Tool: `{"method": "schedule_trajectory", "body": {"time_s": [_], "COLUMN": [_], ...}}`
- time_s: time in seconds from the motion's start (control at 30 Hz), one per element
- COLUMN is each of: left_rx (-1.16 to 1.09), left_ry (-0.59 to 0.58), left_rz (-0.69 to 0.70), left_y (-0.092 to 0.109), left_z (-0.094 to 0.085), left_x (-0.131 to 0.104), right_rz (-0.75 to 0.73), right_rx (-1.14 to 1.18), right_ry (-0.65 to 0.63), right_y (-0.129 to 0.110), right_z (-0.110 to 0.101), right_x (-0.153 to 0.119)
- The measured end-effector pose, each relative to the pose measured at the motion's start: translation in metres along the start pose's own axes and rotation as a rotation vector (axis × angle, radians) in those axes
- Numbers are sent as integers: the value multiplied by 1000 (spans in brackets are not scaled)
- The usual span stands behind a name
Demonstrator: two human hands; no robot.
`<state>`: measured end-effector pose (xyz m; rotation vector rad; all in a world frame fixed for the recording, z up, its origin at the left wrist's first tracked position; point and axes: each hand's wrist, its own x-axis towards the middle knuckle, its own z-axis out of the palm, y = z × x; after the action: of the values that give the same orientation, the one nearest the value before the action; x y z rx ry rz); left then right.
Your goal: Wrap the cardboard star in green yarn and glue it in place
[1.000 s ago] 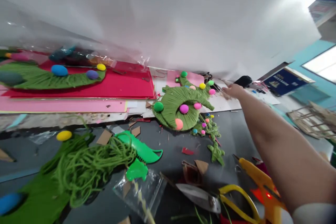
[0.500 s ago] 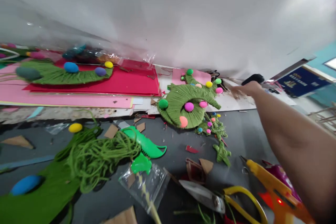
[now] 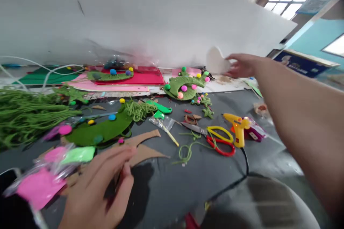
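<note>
My right hand point(image 3: 242, 65) is stretched to the back right, its fingers closed on the edge of a pale, curved flat piece point(image 3: 215, 61) in front of the white board. Near the front left, my left hand point(image 3: 107, 182) hovers beside brown cardboard pieces point(image 3: 146, 152), thumb and fingers apart, nothing visible between them. A green yarn-wrapped curl with coloured balls point(image 3: 177, 87) lies at the back middle. Dark green felt point(image 3: 107, 128) with balls lies behind my left hand.
Red and yellow scissors point(image 3: 220, 139) and a yellow glue gun point(image 3: 238, 127) with a black cord lie to the right. Green yarn point(image 3: 27, 114) and pink packets point(image 3: 40, 186) are at the left. A tall white board point(image 3: 134, 18) stands behind.
The view has pulled back and widened. My left hand has come into view at the front. My right hand now holds the pale piece; the dark object beside it before is no longer seen.
</note>
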<state>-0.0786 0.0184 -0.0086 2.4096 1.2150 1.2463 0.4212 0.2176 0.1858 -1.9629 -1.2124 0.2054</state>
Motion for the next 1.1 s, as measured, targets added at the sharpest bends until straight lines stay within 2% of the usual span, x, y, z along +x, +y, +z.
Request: {"method": "schedule_trajectory", "body": {"time_s": [0.07,0.1,0.2,0.27,0.3,0.37,0.47,0.6,0.67,0.77,0.9,1.0,1.1], "left_rx": [3,4,11,9,8,11,25,66,109,225,412,503,538], "left_ry": [44,50,50,65,75,96,106,17,-88,-312,-550,-669,-718], "left_rz": [33,36,31,17,7,-18,-67,-121,-144,-185,-228,-233,-220], "left_y": [22,29,33,29,27,23,19,22,28,33,23,12,8], "left_z": [-7,-7,-2,0,1,1,1,-2,-9,-29,-52,-53,-43], "left_x": [31,39,43,38,37,38,41,41,40,42,60,75,81], "right_rz": [51,54,-21,-104,-129,-181,-290,-441,-496,-550,-608,-703,-812], "right_rx": [178,266,483,597,569,504,360,191,143,110,117,119,109], "right_ry": [-279,-369,-606,-917,-1011,-1093,-1089,-920,-865,-849,-853,-809,-730], "right_y": [-12,-16,-21,-18,-15,-7,3,15,23,35,42,43,44], "right_z": [27,43,82,96,98,96,85,73,71,71,76,84,93], "right_x": [-40,-62,-136,-182,-201,-231,-257,-272,-275,-275,-275,-280,-285]}}
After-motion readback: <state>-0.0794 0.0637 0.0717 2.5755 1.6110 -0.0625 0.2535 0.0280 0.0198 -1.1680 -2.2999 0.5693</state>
